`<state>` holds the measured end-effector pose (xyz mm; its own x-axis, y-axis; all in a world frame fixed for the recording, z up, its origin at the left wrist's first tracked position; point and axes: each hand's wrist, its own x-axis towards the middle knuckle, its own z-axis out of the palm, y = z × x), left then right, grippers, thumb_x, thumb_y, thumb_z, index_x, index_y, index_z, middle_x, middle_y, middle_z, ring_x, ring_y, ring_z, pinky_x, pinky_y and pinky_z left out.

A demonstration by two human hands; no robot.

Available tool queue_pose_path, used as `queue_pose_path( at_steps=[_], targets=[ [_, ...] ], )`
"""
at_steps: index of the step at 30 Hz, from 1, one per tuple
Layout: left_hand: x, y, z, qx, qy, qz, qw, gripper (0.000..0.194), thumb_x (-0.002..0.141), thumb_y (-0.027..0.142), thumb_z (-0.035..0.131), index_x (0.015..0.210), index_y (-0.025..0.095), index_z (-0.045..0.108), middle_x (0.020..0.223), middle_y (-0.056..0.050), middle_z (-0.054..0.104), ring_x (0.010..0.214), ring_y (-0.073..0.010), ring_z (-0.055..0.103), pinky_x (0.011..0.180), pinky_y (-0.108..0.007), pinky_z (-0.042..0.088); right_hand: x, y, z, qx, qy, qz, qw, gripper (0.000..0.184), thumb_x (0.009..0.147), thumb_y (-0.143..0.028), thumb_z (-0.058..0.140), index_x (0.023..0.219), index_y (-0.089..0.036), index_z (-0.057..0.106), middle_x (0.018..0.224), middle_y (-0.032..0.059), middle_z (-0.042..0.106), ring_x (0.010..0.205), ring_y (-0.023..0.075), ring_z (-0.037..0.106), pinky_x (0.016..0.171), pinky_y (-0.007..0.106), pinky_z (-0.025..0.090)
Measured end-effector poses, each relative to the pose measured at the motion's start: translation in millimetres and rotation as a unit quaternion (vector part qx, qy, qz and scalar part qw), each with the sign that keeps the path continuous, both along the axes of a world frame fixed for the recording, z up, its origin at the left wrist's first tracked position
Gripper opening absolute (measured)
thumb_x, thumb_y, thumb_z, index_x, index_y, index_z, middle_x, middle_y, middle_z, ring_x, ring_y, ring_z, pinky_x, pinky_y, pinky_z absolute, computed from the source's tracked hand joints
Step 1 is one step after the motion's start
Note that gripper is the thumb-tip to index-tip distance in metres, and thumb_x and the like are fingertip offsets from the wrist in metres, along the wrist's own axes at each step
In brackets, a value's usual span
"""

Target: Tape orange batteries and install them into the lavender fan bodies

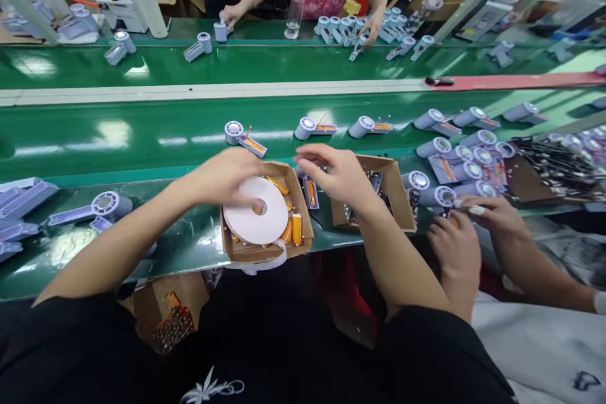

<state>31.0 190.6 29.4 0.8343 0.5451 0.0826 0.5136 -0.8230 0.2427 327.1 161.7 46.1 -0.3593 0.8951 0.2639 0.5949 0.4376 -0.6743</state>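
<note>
My left hand [230,180], slightly blurred, hovers over a white roll of tape [258,227] with its fingers stretched out and nothing visible in them. The roll lies flat in a cardboard box [227,252] among orange battery cells [297,229], and a loose end of tape hangs over the front rim. To the right, my right hand [334,173] is raised with fingers and thumb apart, holding nothing that shows. Just below it a lilac housing [311,192] with an orange cell inside stands between the two boxes. A lilac fan unit [233,132] with its handle open lies beyond my left hand.
A second carton [402,202] holds small dark parts. Lilac fan units [466,170] crowd the right side beside a co-worker's hands [459,240]. More housings [23,208] lie at left. Across the green conveyor [165,129], people handle similar units near a bottle [294,12].
</note>
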Motion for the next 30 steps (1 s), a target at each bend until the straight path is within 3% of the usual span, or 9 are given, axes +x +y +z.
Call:
queue_pose_path(
  at_steps=[3, 6, 11, 15, 18, 20, 23, 26, 30],
  targets=[
    [1, -77, 6.1, -0.010, 0.132, -0.034, 0.991, 0.074, 0.086, 0.057, 0.090, 0.148, 0.023, 0.070, 0.151, -0.015, 0.072, 0.153, -0.0425, 0.052, 0.135, -0.064, 0.027, 25, -55, -2.0, -0.034, 0.024, -0.008, 0.999, 0.031, 0.105, -0.045, 0.067, 0.111, -0.022, 0.086, 0.103, 0.0048, 0.088, 0.082, 0.0197, 0.080, 0.076, 0.031, 0.060],
    [-7, -112, 10.1, 0.010, 0.176, 0.031, 0.984, 0.078, 0.087, 0.041, 0.091, 0.155, 0.018, 0.063, 0.154, -0.020, 0.068, 0.151, -0.0472, 0.052, 0.129, -0.074, 0.033, 17, -86, -4.7, -0.137, -0.026, 0.024, 0.990, 0.033, 0.103, -0.050, 0.073, 0.102, -0.021, 0.088, 0.075, 0.0015, 0.082, 0.062, 0.0162, 0.072, 0.064, 0.028, 0.050],
    [-38, -143, 16.3, 0.117, 0.004, 0.114, 0.987, 0.082, 0.091, 0.042, 0.088, 0.163, 0.021, 0.054, 0.145, -0.019, 0.072, 0.147, -0.0457, 0.052, 0.126, -0.066, 0.044, -35, -133, -26.1, -0.197, -0.022, 0.101, 0.975, 0.036, 0.105, -0.049, 0.076, 0.090, -0.017, 0.085, 0.064, -0.0001, 0.074, 0.057, 0.0124, 0.064, 0.062, 0.026, 0.040],
    [-67, -170, 5.7, 0.215, -0.072, 0.255, 0.940, 0.087, 0.089, 0.031, 0.088, 0.167, 0.027, 0.049, 0.142, -0.018, 0.069, 0.153, -0.0514, 0.044, 0.125, -0.075, 0.042, -71, -155, -42.8, -0.140, -0.073, 0.328, 0.931, 0.041, 0.112, -0.042, 0.067, 0.082, -0.019, 0.083, 0.066, 0.0000, 0.072, 0.061, 0.0123, 0.061, 0.061, 0.027, 0.035],
    [-84, -179, -3.5, 0.227, -0.094, 0.321, 0.915, 0.090, 0.090, 0.031, 0.085, 0.170, 0.033, 0.044, 0.146, -0.016, 0.064, 0.152, -0.0512, 0.044, 0.125, -0.077, 0.042, -75, -126, -38.6, -0.120, -0.178, 0.343, 0.915, 0.034, 0.111, -0.049, 0.068, 0.099, -0.023, 0.087, 0.076, 0.0021, 0.078, 0.070, 0.0164, 0.068, 0.063, 0.028, 0.034],
    [-87, -181, -8.2, 0.223, -0.085, 0.339, 0.910, 0.087, 0.091, 0.029, 0.083, 0.169, 0.035, 0.044, 0.147, -0.015, 0.063, 0.151, -0.0490, 0.045, 0.124, -0.075, 0.042, -73, -86, -33.8, -0.082, -0.246, 0.186, 0.948, 0.036, 0.114, -0.045, 0.062, 0.111, -0.019, 0.086, 0.094, 0.0102, 0.084, 0.088, 0.0224, 0.075, 0.073, 0.031, 0.041],
    [-81, -180, -15.5, 0.236, -0.076, 0.315, 0.916, 0.081, 0.089, 0.022, 0.081, 0.164, 0.031, 0.049, 0.142, -0.015, 0.065, 0.147, -0.0470, 0.045, 0.121, -0.069, 0.046, -75, -24, -34.9, -0.035, -0.333, 0.008, 0.942, 0.031, 0.111, -0.022, 0.058, 0.112, -0.008, 0.086, 0.113, 0.0239, 0.084, 0.118, 0.0343, 0.074, 0.099, 0.044, 0.046],
    [-70, -179, -22.5, 0.248, -0.071, 0.292, 0.921, 0.073, 0.088, 0.017, 0.079, 0.157, 0.025, 0.056, 0.138, -0.017, 0.067, 0.144, -0.0451, 0.046, 0.119, -0.063, 0.047, -78, 11, -42.8, -0.053, -0.352, -0.003, 0.935, 0.029, 0.101, -0.005, 0.058, 0.101, -0.005, 0.087, 0.111, 0.0268, 0.084, 0.119, 0.0355, 0.075, 0.112, 0.052, 0.043],
    [-66, -185, -27.0, 0.253, -0.058, 0.293, 0.920, 0.063, 0.090, 0.011, 0.074, 0.150, 0.024, 0.065, 0.135, -0.017, 0.070, 0.143, -0.0427, 0.044, 0.115, -0.056, 0.047, -63, 8, -43.7, -0.060, -0.216, -0.007, 0.974, 0.031, 0.105, -0.025, 0.064, 0.124, -0.011, 0.085, 0.123, 0.0189, 0.085, 0.115, 0.0296, 0.079, 0.107, 0.045, 0.056]
  ],
)
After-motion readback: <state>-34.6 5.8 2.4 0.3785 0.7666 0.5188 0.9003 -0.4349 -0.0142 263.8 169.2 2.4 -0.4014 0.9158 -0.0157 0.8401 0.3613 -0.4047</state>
